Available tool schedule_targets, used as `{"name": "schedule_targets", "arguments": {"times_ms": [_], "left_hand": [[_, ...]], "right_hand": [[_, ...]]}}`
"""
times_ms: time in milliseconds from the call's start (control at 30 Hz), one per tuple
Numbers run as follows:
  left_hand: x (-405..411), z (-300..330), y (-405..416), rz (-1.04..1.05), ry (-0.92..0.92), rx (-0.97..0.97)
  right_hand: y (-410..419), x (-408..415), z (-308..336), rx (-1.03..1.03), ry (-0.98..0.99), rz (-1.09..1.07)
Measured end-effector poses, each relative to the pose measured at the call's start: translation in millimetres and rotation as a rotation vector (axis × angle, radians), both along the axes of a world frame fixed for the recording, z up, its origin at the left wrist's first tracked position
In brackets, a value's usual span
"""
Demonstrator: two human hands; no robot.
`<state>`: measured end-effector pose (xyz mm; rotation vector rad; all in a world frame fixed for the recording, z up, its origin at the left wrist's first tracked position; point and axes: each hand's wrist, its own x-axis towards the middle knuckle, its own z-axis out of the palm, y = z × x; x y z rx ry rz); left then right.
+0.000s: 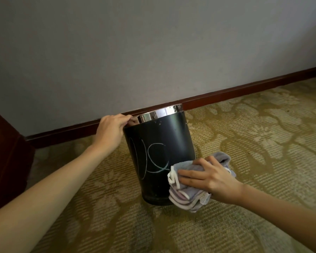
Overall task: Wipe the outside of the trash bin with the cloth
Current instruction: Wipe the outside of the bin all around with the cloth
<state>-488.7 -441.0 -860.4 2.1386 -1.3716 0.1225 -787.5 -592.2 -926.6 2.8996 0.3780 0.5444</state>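
A black round trash bin (164, 136) with a shiny metal rim stands on the carpet close to the wall. White chalk-like loops mark its front. My left hand (110, 129) grips the rim at the bin's upper left. My right hand (210, 177) presses a folded grey-lilac cloth (185, 195) with white edging against the bin's lower right side. The cloth hides that part of the bin's wall.
A grey wall (153, 52) with a dark red-brown skirting board (244, 90) runs behind the bin. Dark wooden furniture (5, 157) stands at the left edge. Patterned yellow-green carpet (263, 143) covers the floor all around.
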Motion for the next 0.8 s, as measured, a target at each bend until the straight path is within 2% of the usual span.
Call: {"name": "schedule_targets", "arguments": {"times_ms": [100,200,300,400,533,633,700,800], "left_hand": [[-12.7,-1.0,-0.3,-0.010,-0.089,0.013],[-26.4,-1.1,-5.7,-0.017,-0.138,0.024],[-33.6,0.3,-14.9,-0.012,-0.175,0.037],[-32.8,1.8,-23.0,0.006,-0.164,0.068],[-27.1,2.7,-26.0,0.060,-0.132,0.123],[-29.1,2.5,-27.2,0.036,-0.133,0.132],[-30.3,2.7,-29.6,0.022,-0.138,0.137],[-30.0,2.4,-34.3,0.024,-0.171,0.138]], "right_hand": [[-5.5,14.6,19.3,0.006,-0.064,-0.003],[-20.4,39.6,51.5,0.132,-0.202,-0.182],[-26.4,50.4,65.1,0.154,-0.269,-0.305],[-14.3,37.8,46.9,0.108,-0.220,-0.243],[9.9,-2.0,0.6,-0.086,-0.030,-0.030],[7.7,-10.4,0.0,-0.123,0.040,0.008],[-2.4,1.3,17.4,-0.103,0.038,-0.013],[-19.6,33.1,52.4,0.028,-0.085,-0.227]]}}
